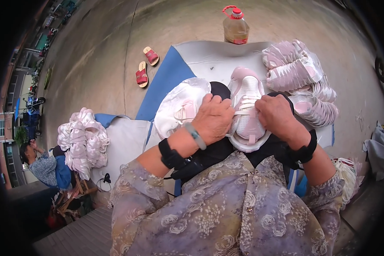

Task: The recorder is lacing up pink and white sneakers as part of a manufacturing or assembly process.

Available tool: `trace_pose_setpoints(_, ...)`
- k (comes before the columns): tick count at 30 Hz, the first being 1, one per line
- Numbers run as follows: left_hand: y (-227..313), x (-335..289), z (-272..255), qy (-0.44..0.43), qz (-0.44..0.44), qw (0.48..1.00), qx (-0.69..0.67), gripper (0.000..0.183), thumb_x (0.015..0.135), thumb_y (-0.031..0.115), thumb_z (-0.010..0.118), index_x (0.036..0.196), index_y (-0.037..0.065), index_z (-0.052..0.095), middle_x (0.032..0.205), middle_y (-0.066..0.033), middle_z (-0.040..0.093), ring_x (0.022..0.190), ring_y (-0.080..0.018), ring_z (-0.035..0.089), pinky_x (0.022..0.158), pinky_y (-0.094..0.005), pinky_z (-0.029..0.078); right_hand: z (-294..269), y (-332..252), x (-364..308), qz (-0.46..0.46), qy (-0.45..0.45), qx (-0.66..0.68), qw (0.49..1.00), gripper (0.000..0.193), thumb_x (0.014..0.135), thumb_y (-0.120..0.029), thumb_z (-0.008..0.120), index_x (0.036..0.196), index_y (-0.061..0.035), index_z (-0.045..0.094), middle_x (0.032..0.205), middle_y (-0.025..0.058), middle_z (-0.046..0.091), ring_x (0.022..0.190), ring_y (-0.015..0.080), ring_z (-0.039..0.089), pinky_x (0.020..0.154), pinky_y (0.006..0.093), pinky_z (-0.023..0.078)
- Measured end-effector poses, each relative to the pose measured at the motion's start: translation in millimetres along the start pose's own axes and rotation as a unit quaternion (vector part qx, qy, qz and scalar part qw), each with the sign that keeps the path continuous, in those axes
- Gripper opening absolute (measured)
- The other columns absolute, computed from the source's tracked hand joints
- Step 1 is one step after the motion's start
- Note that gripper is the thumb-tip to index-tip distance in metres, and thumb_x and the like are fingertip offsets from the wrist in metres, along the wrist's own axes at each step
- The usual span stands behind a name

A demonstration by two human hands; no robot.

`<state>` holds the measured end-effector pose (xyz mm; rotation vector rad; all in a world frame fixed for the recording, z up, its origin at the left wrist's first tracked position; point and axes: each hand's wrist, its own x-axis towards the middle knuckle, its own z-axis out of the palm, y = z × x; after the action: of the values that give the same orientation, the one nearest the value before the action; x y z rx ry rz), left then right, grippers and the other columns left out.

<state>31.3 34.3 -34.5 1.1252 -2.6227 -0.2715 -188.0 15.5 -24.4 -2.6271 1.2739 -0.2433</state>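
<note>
A pink and white sneaker (250, 85) lies on my lap, its toe pointing away from me. White laces (248, 101) cross its tongue. My left hand (214, 118) is closed at the shoe's left edge, pinching a shoelace that runs over the tongue. On the opposite edge my right hand (279, 116) has its fingers curled in a pinch; what they hold is hidden behind them. Beside my left hand lies a flat white shoe upper (181, 106) with a pink part and loose lace, partly covered by that hand.
Stacked pink and white uppers (301, 74) lie at the right on a white and blue sheet (200, 55). Another heap (83, 138) stands at the left, near a seated person (47, 166). Red sandals (142, 75) and a plastic jug (236, 30) stand farther off.
</note>
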Motion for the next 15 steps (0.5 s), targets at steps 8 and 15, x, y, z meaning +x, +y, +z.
trace_pose_setpoints(8, 1.8, 3.8, 11.8, -0.027, -0.081, 0.989, -0.123, 0.008, 0.071, 0.010, 0.052, 0.078, 0.006, 0.054, 0.079, -0.0111, 0.052, 0.077, -0.0305, 0.050, 0.070, -0.0406, 0.037, 8.6, 9.6, -17.8, -0.001, 0.136, 0.097, 0.986, 0.006, 0.070, -0.010, 0.057, 0.076, -0.0081, 0.057, 0.070, 0.0080, 0.054, 0.065, 0.0279, 0.053, 0.066, 0.0384, 0.038)
trace_pose_setpoints(15, 6.6, 12.2, 8.9, -0.040, -0.105, 0.986, -0.120, 0.009, 0.073, 0.010, 0.051, 0.080, 0.006, 0.055, 0.076, -0.0139, 0.057, 0.074, -0.0350, 0.055, 0.066, -0.0433, 0.040, -2.0, 14.0, -7.0, 0.011, 0.028, 0.186, 0.982, 0.011, 0.066, -0.009, 0.059, 0.075, -0.0039, 0.060, 0.071, 0.0102, 0.058, 0.064, 0.0287, 0.056, 0.064, 0.0373, 0.042)
